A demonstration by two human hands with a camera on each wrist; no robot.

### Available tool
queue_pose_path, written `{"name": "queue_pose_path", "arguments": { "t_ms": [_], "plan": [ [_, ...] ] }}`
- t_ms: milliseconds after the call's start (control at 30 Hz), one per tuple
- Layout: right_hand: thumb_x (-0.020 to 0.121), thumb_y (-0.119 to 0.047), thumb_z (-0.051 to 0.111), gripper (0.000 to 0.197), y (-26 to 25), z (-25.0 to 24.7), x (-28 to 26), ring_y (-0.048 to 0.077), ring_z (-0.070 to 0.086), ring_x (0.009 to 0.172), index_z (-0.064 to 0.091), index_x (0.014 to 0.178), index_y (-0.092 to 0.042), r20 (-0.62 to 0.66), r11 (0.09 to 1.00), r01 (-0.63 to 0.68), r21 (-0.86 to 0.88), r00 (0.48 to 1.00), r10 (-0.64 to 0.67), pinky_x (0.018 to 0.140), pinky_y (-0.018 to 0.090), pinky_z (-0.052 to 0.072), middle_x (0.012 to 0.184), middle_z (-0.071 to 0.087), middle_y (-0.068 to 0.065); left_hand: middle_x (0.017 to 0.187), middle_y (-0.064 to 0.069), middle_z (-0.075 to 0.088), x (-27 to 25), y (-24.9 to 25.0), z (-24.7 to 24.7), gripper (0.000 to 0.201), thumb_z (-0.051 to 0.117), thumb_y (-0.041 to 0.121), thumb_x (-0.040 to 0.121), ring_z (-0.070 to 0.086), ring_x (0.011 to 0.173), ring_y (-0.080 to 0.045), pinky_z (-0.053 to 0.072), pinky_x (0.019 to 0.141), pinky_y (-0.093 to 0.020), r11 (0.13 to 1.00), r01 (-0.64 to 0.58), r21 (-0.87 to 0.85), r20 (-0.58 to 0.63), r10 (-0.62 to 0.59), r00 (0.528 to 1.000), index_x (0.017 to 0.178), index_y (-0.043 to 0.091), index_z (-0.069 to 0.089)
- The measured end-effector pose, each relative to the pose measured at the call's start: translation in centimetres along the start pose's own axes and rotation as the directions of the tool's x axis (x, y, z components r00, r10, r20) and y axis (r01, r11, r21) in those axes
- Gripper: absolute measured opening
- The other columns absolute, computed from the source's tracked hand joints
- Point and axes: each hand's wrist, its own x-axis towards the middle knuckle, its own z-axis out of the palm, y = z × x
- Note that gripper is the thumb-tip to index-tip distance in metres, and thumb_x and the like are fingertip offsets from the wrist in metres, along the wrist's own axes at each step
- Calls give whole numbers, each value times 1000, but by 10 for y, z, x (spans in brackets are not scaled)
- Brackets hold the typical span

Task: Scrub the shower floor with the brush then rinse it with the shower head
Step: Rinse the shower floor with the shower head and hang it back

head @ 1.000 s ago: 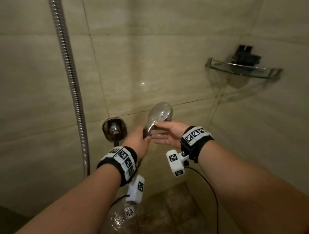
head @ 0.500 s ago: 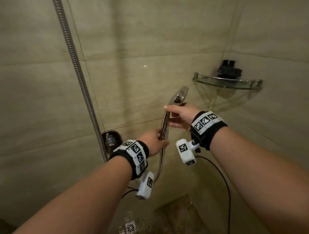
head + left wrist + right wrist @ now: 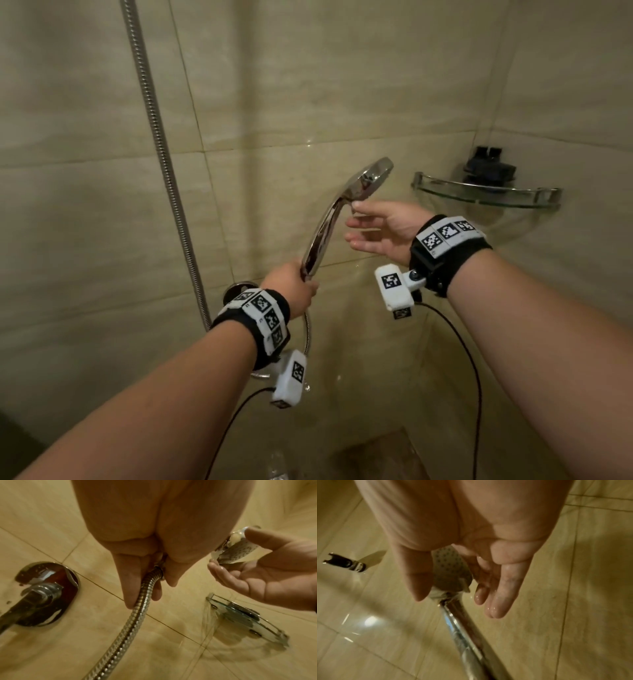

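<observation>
A chrome shower head (image 3: 368,180) points up and to the right in front of the tiled wall. My left hand (image 3: 294,287) grips the lower end of its handle (image 3: 322,236), fingers curled where the metal hose (image 3: 133,615) joins it. My right hand (image 3: 380,229) is beside the head with wet fingers (image 3: 496,601) straight; the thumb touches the head near its neck. The perforated spray face (image 3: 235,550) turns toward the right palm. A patch of brown shower floor (image 3: 376,459) shows at the bottom. No brush is in view.
The hose (image 3: 161,164) also runs up the wall at the left. A chrome mixer valve (image 3: 42,588) sits on the wall below my left hand. A glass corner shelf (image 3: 486,195) carries a black object (image 3: 486,164). A wall bracket (image 3: 344,562) shows in the right wrist view.
The shower head has risen and tipped further over to the right. My right hand has loosened from gripping the head to straight fingers beside it. The left hand keeps its grip.
</observation>
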Motion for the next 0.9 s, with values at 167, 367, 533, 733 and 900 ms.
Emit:
{"name": "queue_pose_path", "arguments": {
  "t_ms": [167,367,533,733,900],
  "plan": [
    [88,-31,72,29,20,-2,0,35,65,114,65,112,-17,46,995,-87,-39,995,88,99,53,52,126,69,14,93,-1,72,-3,-11,-6,11,67,27,93,72,84,-22,63,76,-45,998,31,49,-2,-31,1000,98,28,58],
    [97,-47,61,58,49,-20,-6,31,56,126,54,143,-14,-275,546,-358,-757,934,230,109,41,42,144,57,10,99,-2,71,-13,-13,-7,11,62,27,97,73,84,-20,64,74,-44,998,51,-22,25,-50,998,108,25,59],
    [90,-39,74,51,45,-11,-7,33,60,119,57,134,-21,-39,937,-199,-288,980,196,99,52,54,135,60,5,103,-5,70,-18,-7,-9,6,61,24,98,75,83,-18,64,71,-44,983,89,-161,46,-82,996,103,22,58],
    [96,-31,69,43,16,32,-1,32,73,88,62,130,-6,58,987,-55,-153,996,64,62,35,60,132,61,16,107,-10,71,-24,8,-15,7,60,18,98,75,89,-28,62,77,-50,973,67,-220,75,-52,996,93,23,57],
    [102,-15,60,16,3,46,-4,20,63,64,63,115,-7,-13,982,57,-178,998,-60,52,26,45,105,68,13,104,-3,73,-23,18,-34,3,60,22,100,76,85,-23,63,77,-49,973,34,-229,116,-7,993,99,23,57]
  ]
}}
